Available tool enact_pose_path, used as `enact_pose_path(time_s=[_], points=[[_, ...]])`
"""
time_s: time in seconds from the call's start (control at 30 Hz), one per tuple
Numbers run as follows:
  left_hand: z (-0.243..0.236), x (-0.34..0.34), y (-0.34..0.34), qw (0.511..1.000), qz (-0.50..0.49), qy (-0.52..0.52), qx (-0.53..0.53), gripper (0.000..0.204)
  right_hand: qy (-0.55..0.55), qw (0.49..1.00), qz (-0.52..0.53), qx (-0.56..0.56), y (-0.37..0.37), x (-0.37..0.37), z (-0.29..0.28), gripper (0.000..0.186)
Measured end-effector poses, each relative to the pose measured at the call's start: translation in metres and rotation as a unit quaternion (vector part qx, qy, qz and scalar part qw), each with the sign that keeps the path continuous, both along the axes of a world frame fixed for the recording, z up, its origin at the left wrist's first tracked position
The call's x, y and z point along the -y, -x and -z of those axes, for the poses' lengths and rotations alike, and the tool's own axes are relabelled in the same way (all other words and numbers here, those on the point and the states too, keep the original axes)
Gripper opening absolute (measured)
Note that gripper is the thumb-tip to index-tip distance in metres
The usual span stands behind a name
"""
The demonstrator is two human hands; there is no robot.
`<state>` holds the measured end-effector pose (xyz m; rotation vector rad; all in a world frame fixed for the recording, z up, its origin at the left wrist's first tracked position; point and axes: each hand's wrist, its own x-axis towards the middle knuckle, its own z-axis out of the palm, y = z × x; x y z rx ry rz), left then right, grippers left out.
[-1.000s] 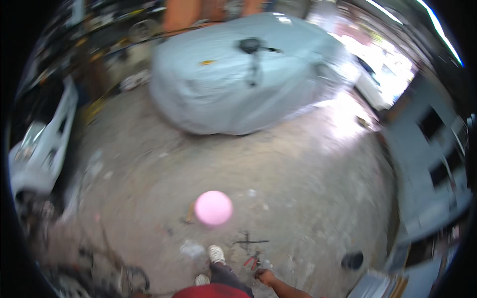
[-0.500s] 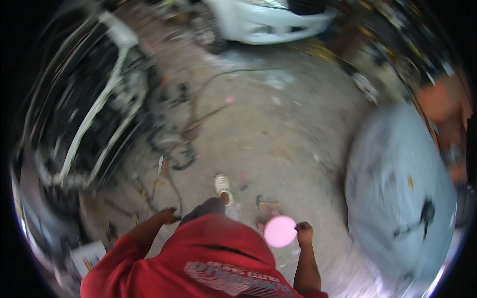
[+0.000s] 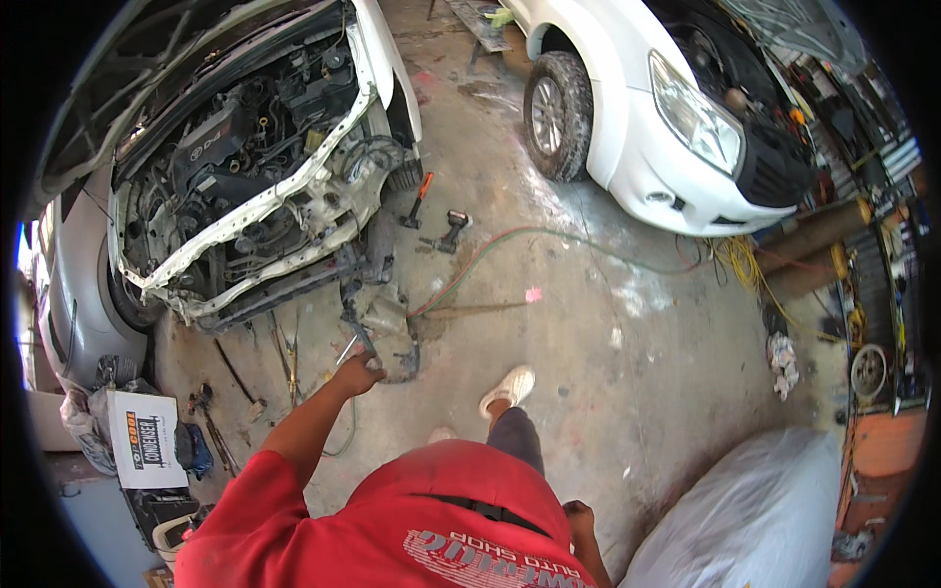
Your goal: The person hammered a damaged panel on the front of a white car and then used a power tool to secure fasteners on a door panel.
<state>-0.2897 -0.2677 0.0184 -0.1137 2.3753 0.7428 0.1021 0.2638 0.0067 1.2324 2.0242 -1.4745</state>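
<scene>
My left hand reaches forward at the end of a bare forearm, its fingers loosely bent and a little apart, with nothing visible in them. In the picture a thin silver tool lies just beyond the fingertips, apparently on the floor. Black car trim pieces lie close by. My right hand hangs low beside my red shirt, which partly covers it. Its fingers look curled, and whatever they may hold is hidden. A plastic-covered car part or body is the nearest thing on that side.
Ahead left stands a car with its engine bay exposed; a white pickup is ahead right. An orange-handled hammer, a cordless drill, a long hose and a hammer lie on the concrete. A white box stands left.
My view has turned and moved forward, bringing the pickup and engine bay nearer. My other foot is now in front. The pink round stool and small hammer near my right hand are out of sight.
</scene>
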Motion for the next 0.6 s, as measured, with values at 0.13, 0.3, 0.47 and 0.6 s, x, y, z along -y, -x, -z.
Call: enact_pose_path(time_s=[0.13, 0.3, 0.47, 0.6], points=[[0.034, 0.001, 0.041, 0.994, -0.069, 0.077, 0.027, 0.084, -0.104, 0.987, -0.114, 0.039, 0.114, -0.119, 0.037, 0.015], [0.04, -0.021, 0.066, 0.968, -0.159, 0.131, 0.146, 0.08, -0.288, 0.897, -0.332, 0.052, 0.357, -0.224, 0.039, 0.012], [0.005, -0.072, 0.128, 0.963, -0.225, 0.052, 0.136, 0.076, -0.164, 0.937, -0.304, -0.057, 0.628, -0.207, -0.016, 0.008], [0.048, -0.09, 0.216, 0.97, -0.223, 0.015, 0.1, 0.075, -0.115, 0.896, -0.406, -0.139, 0.775, -0.142, -0.048, 0.009]])
